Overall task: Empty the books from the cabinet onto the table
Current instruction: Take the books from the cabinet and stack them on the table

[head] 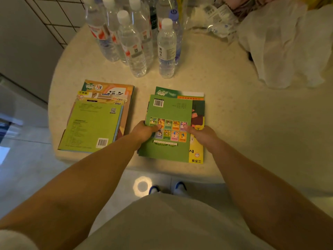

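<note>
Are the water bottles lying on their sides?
No, the water bottles stand upright with caps on top, grouped at the far side of the table behind the two stacks of books.

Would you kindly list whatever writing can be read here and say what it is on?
"凉白水": label of the nearest water bottle.
"江苏版", upside down: yellow book under the right stack.
"Ev", cut off: same book.
Barcodes, QR code and small print on the green covers: too small.
Other bottle labels: blurred.

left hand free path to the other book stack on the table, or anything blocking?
Probably yes. The left hand grips the right stack; the left stack lies flat just beside it on the table, nothing between. Water bottles stand farther back.
</note>
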